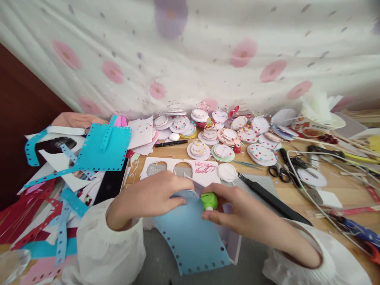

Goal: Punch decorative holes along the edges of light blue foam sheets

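My left hand pinches the upper edge of a light blue sheet of paper between thumb and fingers. Small punched holes run along the sheet's lower and side edges. In my right hand is a small green craft punch, gripped between thumb and fingers at the sheet's upper right edge. Whether the edge sits inside the punch's slot I cannot tell. Below the sheet, a pale open box shows partly. Just behind my hands lies a white card with round cut-outs and red scribbles.
Stacked paper discs with coloured dots line the back. Left are a punched bright blue sheet and paper scraps. On the right lie a black craft knife, scissors, a white cable and a paper bowl.
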Motion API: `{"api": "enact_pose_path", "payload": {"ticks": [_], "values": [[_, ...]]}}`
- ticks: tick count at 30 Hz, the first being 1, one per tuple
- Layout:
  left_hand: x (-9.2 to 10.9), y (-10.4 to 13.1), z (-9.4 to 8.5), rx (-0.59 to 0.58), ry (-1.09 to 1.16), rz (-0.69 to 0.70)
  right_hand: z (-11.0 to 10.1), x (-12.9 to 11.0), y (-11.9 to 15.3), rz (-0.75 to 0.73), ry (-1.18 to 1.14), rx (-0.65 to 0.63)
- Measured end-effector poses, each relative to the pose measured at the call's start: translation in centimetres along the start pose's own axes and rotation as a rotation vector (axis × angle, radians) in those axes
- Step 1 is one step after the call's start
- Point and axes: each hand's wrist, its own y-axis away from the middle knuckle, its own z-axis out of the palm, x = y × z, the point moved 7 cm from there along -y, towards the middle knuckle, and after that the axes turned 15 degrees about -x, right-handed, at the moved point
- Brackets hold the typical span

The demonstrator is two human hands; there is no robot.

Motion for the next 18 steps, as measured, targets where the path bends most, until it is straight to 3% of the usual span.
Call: {"api": "enact_pose_path", "payload": {"ticks": [12,18], "values": [[0.4,0.7,-0.8,0.061,0.099,0.051,-1.0,-1.2,0.4,-0.16,-0.132,0.111],[-0.2,0.9,-1.2,0.116,0.13,0.035,-0.9,-1.5,0.8,-0.119,-0.102,0.05]]}}
